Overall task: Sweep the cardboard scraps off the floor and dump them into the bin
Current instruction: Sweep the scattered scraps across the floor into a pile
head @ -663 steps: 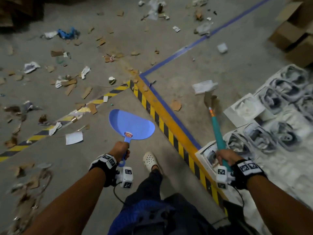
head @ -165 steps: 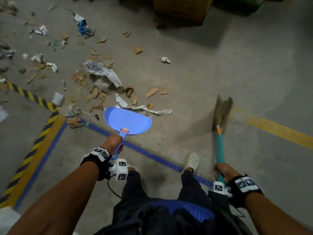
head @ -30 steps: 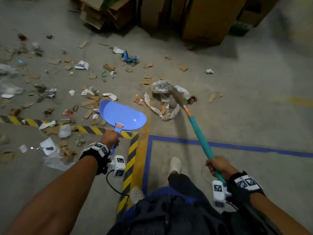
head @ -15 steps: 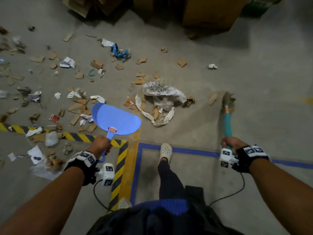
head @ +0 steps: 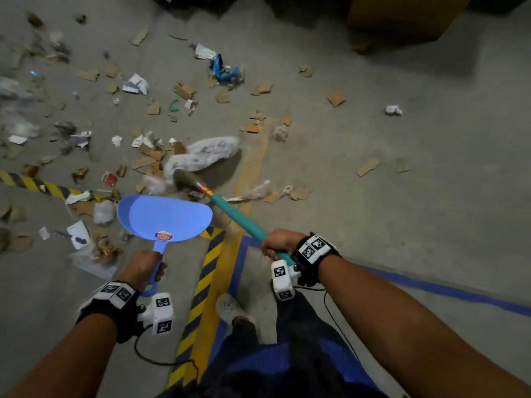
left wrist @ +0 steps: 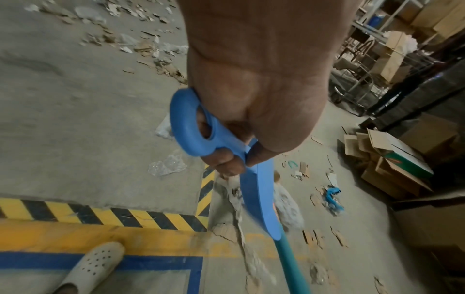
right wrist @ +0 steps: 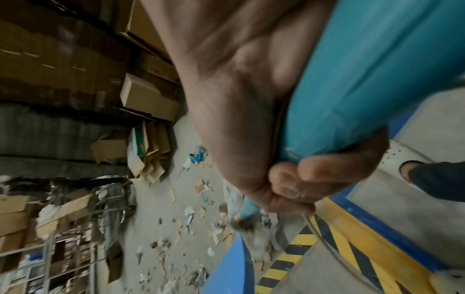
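Cardboard scraps [head: 149,160] and crumpled paper [head: 201,156] crowd the floor ahead-left; bare concrete [head: 431,196] lies open rightward; stacked boxes [head: 402,15] close off the far side.

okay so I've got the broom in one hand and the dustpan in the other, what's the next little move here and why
Probably lower the dustpan until its front edge meets the floor. The left hand holds it empty, seemingly above the floor, while the right hand has the broom bristles just beyond its lip, amid the crumpled paper and cardboard scraps.
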Motion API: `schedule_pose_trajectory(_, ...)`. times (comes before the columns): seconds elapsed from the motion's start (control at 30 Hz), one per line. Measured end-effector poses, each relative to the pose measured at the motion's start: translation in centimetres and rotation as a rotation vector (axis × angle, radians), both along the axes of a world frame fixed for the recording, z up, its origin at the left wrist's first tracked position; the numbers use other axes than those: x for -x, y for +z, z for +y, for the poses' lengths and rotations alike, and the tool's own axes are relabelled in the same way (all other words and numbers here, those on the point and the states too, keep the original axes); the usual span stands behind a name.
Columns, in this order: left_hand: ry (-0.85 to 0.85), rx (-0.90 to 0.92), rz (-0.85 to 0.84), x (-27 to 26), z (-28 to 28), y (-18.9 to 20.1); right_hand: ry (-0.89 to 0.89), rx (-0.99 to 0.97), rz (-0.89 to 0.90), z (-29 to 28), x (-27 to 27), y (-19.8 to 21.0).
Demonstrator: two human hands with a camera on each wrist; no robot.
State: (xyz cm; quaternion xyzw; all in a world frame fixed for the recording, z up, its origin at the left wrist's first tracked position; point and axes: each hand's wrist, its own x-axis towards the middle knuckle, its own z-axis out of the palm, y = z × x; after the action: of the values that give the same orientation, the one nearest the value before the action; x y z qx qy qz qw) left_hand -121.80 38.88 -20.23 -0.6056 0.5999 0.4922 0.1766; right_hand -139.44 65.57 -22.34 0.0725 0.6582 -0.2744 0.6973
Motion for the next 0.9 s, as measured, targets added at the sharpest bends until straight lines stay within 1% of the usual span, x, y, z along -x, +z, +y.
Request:
schedule_pose_trajectory(0.17, 0.089, 0.002, 0.047, -1.7, -0.2, 1.2, 0.021, 0.013, 0.096, 1.7, -0.8, 3.0)
schedule_pose_trajectory(0.33, 0.063, -0.022, 0.091, -2.2, 0.4, 1.6, -0.091, -0.044, 0.243, 7.1, -3.3, 5.5)
schedule_pose_trajectory(0.4, 0.042, -0.051, 0.11, -2.3, 0.8, 1.3, -0.19, -0.097, 0.288, 10.1, -4.9, 6.0)
schedule_pose_trajectory(0.5, 0.001, -0.091, 0.153, -2.7, 1.2, 0.5, -0.416, -0.198, 0.339, 14.8, -7.6, 6.0)
schedule_pose_trajectory(0.57, -0.044, -0.113, 0.16, -3.1, 1.6, 0.0, -0.551, -0.258, 0.341, 17.2, -9.1, 5.8)
schedule_pose_trajectory(0.63, -0.074, -0.122, 0.17, -3.8, 2.1, -0.1, -0.656, -0.295, 0.358, 18.8, -9.8, 5.3)
schedule_pose_trajectory(0.7, -0.081, -0.127, 0.189, -4.5, 2.4, 0.1, -0.713, -0.336, 0.381, 19.3, -9.9, 4.5)
schedule_pose_trajectory(0.73, -0.088, -0.128, 0.192, -4.9, 2.5, 0.2, -0.711, -0.342, 0.398, 19.1, -9.9, 4.1)
schedule_pose_trajectory(0.77, -0.097, -0.128, 0.193, -5.5, 2.5, 0.3, -0.669, -0.363, 0.413, 18.6, -9.7, 3.5)
schedule_pose_trajectory(0.83, -0.098, -0.122, 0.187, -6.9, 2.3, 0.4, -0.543, -0.377, 0.421, 16.9, -9.7, 2.0)
schedule_pose_trajectory(0.9, -0.08, -0.11, 0.175, -8.5, 1.8, 0.3, -0.402, -0.343, 0.369, 14.3, -10.6, 0.8)
